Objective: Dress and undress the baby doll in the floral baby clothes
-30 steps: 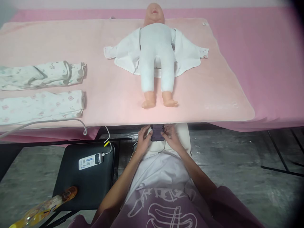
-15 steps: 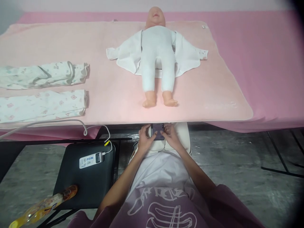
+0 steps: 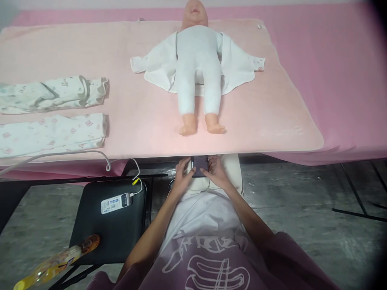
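Observation:
Down in my lap, just below the table edge, I hold a dark smartphone (image 3: 200,167) between both hands. My left hand (image 3: 183,177) grips its left side, with the thumb on the screen's lower part. On the opposite side, my right hand (image 3: 218,174) is closed on the phone, thumb over the screen too. Beyond the edge lies a baby doll (image 3: 198,60) on its back, feet towards me. Its body and legs are white, and an open white baby shirt (image 3: 160,66) is spread out beneath it, sleeves to both sides.
A pale pink mat (image 3: 145,125) covers much of the pink-clothed table (image 3: 341,80). Two printed garments (image 3: 54,131) lie folded at the left. A black stool (image 3: 111,229) at my left bears a power bank (image 3: 116,203) with a cable (image 3: 90,152) and a drink bottle (image 3: 54,266).
The view has tilted slightly, so the doll and mat appear a little higher and further left. Both hands still hold the phone, with little visible movement.

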The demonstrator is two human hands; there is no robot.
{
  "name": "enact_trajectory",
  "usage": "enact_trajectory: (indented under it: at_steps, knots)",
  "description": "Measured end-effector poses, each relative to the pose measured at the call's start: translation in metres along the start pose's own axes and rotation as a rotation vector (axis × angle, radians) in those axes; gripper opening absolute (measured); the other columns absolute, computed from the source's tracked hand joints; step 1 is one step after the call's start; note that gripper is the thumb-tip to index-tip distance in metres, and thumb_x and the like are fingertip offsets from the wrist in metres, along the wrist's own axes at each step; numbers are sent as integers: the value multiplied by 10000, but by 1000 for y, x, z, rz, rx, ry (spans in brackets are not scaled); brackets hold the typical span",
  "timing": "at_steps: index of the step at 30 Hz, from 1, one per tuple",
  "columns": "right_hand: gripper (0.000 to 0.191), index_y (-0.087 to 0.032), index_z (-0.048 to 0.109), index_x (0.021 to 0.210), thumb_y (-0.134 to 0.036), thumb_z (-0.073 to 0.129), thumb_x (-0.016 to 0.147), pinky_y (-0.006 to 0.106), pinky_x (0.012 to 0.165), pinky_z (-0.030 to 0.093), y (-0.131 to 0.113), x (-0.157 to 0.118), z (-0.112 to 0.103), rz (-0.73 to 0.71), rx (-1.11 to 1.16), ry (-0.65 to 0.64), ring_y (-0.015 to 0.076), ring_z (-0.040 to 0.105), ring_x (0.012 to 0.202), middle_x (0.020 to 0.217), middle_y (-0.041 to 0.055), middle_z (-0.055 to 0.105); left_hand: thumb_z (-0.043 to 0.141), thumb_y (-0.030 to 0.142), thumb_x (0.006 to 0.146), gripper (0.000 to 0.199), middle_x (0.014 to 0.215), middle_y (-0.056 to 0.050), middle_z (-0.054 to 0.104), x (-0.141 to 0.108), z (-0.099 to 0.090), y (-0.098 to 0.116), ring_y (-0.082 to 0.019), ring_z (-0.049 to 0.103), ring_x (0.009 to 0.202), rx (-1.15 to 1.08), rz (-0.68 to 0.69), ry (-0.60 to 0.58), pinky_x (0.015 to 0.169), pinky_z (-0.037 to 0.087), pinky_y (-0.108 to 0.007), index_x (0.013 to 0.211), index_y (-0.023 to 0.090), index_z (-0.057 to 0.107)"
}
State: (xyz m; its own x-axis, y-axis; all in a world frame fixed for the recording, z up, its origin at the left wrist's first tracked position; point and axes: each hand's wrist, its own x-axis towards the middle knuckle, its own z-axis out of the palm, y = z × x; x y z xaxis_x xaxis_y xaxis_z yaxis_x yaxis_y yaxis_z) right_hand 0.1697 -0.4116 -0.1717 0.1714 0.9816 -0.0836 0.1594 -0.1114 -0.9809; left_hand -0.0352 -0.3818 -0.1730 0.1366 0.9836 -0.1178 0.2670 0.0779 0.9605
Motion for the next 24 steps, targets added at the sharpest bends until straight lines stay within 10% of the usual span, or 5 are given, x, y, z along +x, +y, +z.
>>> enact_trajectory:
  at_steps: [24]
  knots:
    - [344, -260, 554, 1281, -468, 661, 1029, 380, 863, 576, 1, -1, -8, 48, 81, -49, 237, 650, 990, 1051, 55, 639, 700, 558, 1014, 407, 1412, -107, 716, 6, 3, -2, -297, 611, 1395, -29, 8, 70, 1224, 490, -482, 1307, 291, 790]
